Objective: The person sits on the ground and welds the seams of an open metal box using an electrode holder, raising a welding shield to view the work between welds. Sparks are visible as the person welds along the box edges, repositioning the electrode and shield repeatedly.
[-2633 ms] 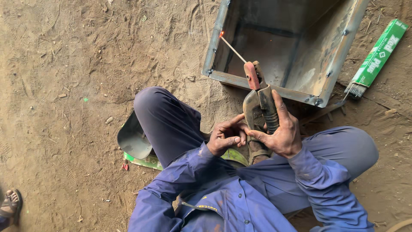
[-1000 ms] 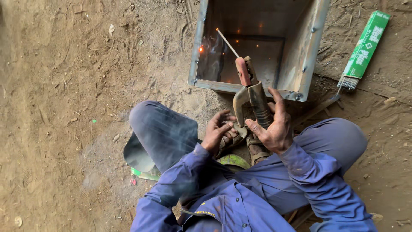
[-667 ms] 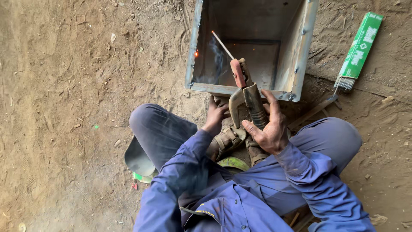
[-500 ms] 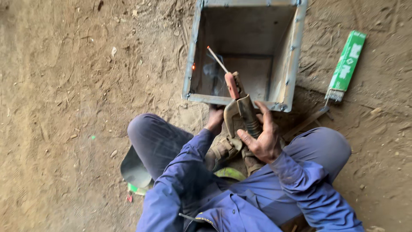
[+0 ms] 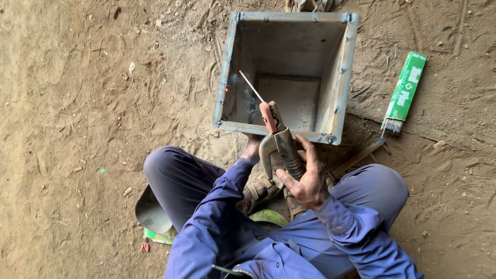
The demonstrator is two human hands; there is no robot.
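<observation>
Dirt floor (image 5: 77, 93): loose, tan, scuffed, strewn with small stones; fills the left half and right edge of the frame.

Metal box (image 5: 287, 77), upper centre: open-topped, square, walls tapering down to a smaller base, dull grey sheet with tack spots along the rim. A small orange glow shows on the inner left wall.

Electrode holder (image 5: 279, 144), centre: worn metal clamp, reddish jaw tip, thin straight welding rod (image 5: 251, 86) angled up-left into the box.

Right hand (image 5: 307, 178) is clenched round the holder's handle. Left hand (image 5: 253, 147) rests at the box's near rim, mostly hidden; grip cannot be told.

Green electrode packet (image 5: 404, 93), upper right, open-ended, rod ends showing.

Risks, judged: both hands are bare, so spatter or hot metal could burn them; the left lies close to the seam. An unsteady rod could stick to the wall.
</observation>
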